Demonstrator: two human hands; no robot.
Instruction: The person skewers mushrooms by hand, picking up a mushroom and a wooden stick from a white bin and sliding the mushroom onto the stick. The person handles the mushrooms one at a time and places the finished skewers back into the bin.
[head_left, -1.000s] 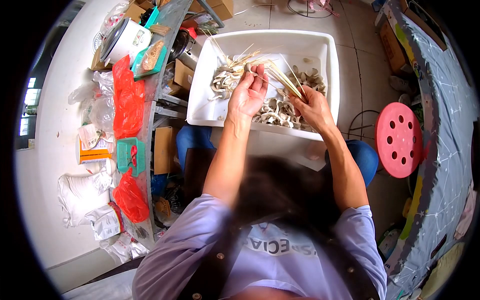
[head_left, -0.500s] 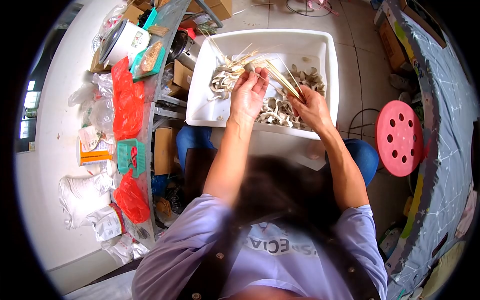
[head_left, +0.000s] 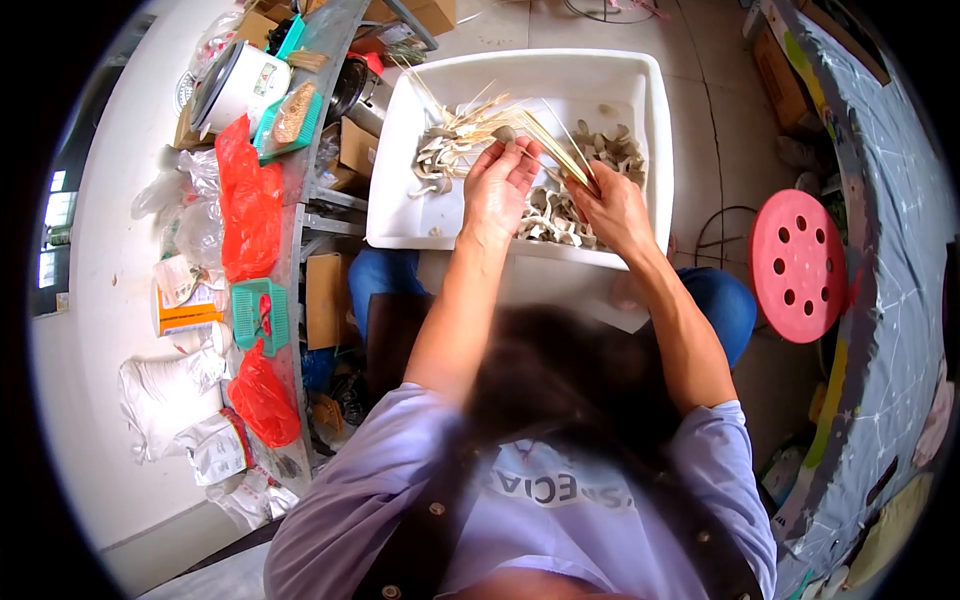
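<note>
Both hands are above a white plastic tub [head_left: 400,215]. Between the fingertips of my left hand [head_left: 500,185] is a small grey-brown piece [head_left: 504,134], with a thin stick near it. My right hand [head_left: 612,205] is wrapped round a bundle of thin pale sticks [head_left: 545,140] that point up and left. Loose grey-white curled pieces [head_left: 550,220] lie in the tub under and beside my right hand. At the tub's left side, more such pieces [head_left: 435,160] lie with sticks [head_left: 470,125] among them.
Left of the tub stands a grey shelf edge [head_left: 300,215] with red plastic bags [head_left: 248,220], a green basket [head_left: 248,315] and a white bucket [head_left: 245,88]. At the right are a round red stool [head_left: 798,266] and a cloth-covered surface [head_left: 900,250]. A cable [head_left: 715,150] crosses the floor.
The view has shifted slightly, with the tub a little further up and left. Both hands keep their grip, and my right hand with the sticks sits slightly closer to my left.
</note>
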